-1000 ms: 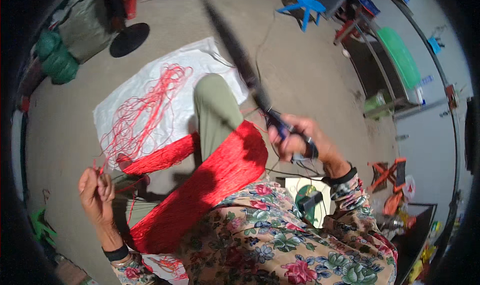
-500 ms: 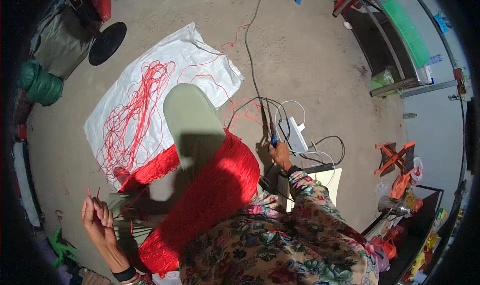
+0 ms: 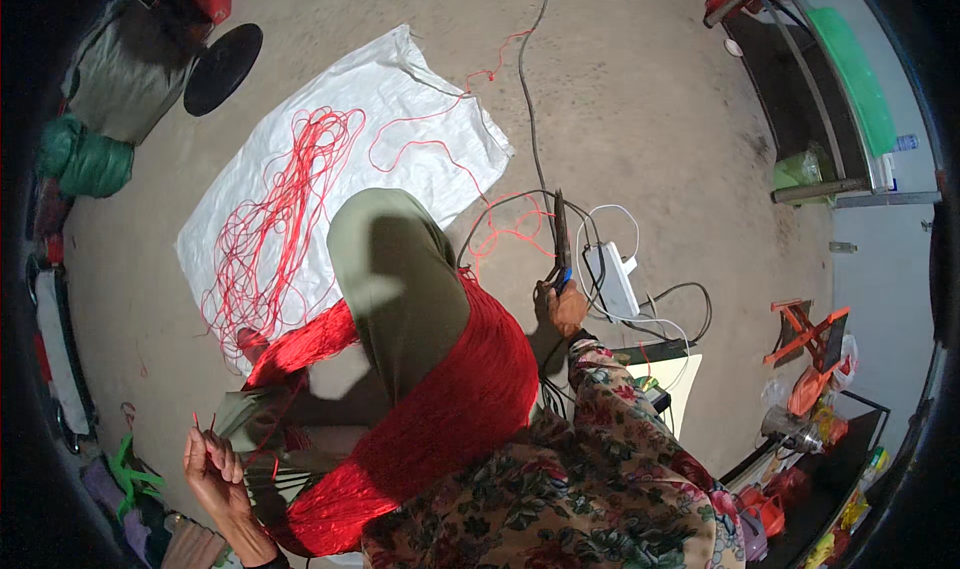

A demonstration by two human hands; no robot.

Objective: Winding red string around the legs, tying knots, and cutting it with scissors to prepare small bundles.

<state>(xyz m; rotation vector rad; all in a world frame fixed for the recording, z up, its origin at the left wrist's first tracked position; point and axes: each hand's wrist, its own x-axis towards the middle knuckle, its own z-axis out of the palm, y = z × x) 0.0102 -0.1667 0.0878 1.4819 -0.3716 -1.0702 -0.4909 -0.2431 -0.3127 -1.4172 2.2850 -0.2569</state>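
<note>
My left hand [image 3: 215, 469] is raised at the lower left, fingers closed in a pinch on red cord [image 3: 196, 419], whose short ends stick up above the fingertips. My right hand [image 3: 568, 309] is wrapped round a long dark tool [image 3: 560, 224] with a blue handle; its pointed end faces away from me, and its exact kind is unclear. A thick skein of red cord [image 3: 460, 379] is looped round my bent knee in green trousers [image 3: 390, 239]. Beyond it, a loose tangle of red cord [image 3: 280, 209] lies on a white woven sheet [image 3: 440, 119].
A white power strip [image 3: 612, 279] with dark and white cables lies right of my right hand, near a pale board [image 3: 680, 394]. An orange folding stool [image 3: 808, 334] stands at the right. A dark round disc [image 3: 222, 69] and green bundle [image 3: 88, 157] are at the left.
The tool in my right hand now points more clearly forward, its long dark part in fuller view. My left hand sits slightly lower and further right, still pinching the cord. The whole view has shifted a little.
</note>
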